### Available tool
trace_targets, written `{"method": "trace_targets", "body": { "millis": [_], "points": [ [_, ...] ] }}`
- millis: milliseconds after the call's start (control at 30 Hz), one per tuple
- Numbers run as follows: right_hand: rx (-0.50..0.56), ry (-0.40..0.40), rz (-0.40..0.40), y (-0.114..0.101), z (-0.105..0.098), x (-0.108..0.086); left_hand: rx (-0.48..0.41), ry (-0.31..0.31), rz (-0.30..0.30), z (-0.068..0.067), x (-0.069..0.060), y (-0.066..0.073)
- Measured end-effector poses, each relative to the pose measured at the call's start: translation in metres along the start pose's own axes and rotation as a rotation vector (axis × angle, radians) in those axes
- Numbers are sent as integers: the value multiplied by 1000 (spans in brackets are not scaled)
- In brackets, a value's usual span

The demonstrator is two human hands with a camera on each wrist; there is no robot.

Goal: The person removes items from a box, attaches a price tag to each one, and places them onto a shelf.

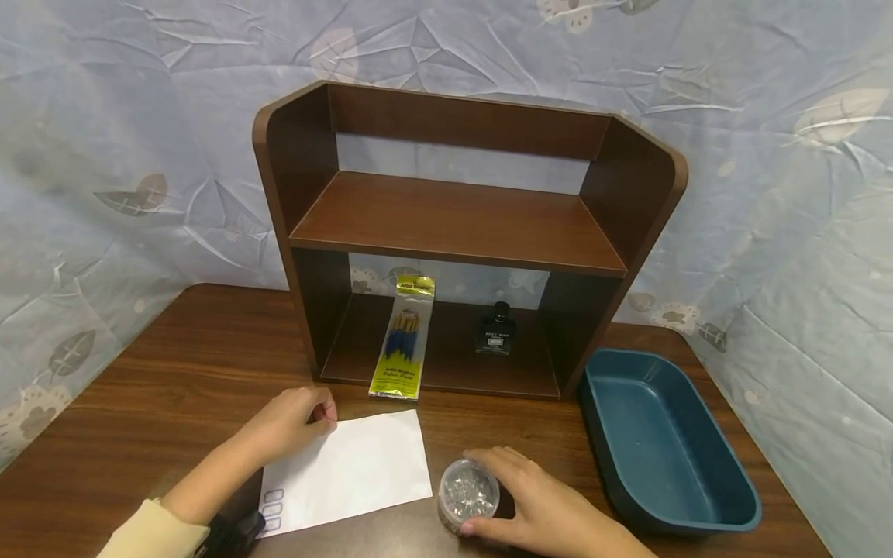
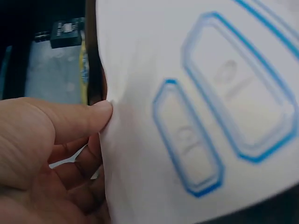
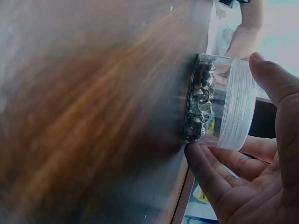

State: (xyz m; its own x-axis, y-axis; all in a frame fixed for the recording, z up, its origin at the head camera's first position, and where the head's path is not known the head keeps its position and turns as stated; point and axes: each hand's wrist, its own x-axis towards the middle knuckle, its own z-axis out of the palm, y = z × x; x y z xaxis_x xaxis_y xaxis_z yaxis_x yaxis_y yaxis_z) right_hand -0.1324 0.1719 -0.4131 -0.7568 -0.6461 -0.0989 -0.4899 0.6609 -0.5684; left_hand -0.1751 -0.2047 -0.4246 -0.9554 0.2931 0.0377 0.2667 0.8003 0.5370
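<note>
A white sheet of paper (image 1: 363, 469) with blue-outlined shapes along one end lies on the table. My left hand (image 1: 296, 422) pinches its edge; in the left wrist view the thumb (image 2: 84, 119) presses on the paper (image 2: 131, 154). To the right of the sheet stands a small clear round jar (image 1: 469, 494), upright, holding shiny silvery pieces. My right hand (image 1: 533, 500) grips the jar from its right side. In the right wrist view the thumb is at the lid's rim and fingers reach round the lower side of the jar (image 3: 219, 102).
Behind the paper stands a brown two-tier shelf (image 1: 453, 221). Its lower level holds a pack of artist brushes (image 1: 405, 337), jutting over the front edge, and a dark bottle (image 1: 496, 329). A blue-green plastic basin (image 1: 656, 442) sits at the right. A black object (image 1: 233, 535) lies beneath the left forearm.
</note>
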Motion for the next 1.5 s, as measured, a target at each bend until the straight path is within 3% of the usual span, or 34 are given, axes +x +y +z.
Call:
{"method": "trace_targets", "body": {
  "millis": [533, 767, 1000, 1133, 1267, 1367, 1500],
  "points": [
    [36, -39, 47, 0, 1, 2, -131, -6, 163, -30, -9, 18],
    [70, -61, 99, -1, 4, 2, -178, 10, 190, -42, -10, 27],
    [87, -53, 137, -2, 3, 2, -212, 133, 187, -49, -8, 33],
    [64, 32, 97, -2, 0, 3, -244, 272, 176, -46, -4, 36],
    [118, 142, 31, -3, -4, 6, -283, 406, 141, -40, 2, 40],
    [174, 223, -33, -6, -6, 9, -368, 462, 95, -36, 8, 44],
    [283, 277, -57, -10, -10, 14, -546, 472, 7, -33, 17, 53]
  ]
}}
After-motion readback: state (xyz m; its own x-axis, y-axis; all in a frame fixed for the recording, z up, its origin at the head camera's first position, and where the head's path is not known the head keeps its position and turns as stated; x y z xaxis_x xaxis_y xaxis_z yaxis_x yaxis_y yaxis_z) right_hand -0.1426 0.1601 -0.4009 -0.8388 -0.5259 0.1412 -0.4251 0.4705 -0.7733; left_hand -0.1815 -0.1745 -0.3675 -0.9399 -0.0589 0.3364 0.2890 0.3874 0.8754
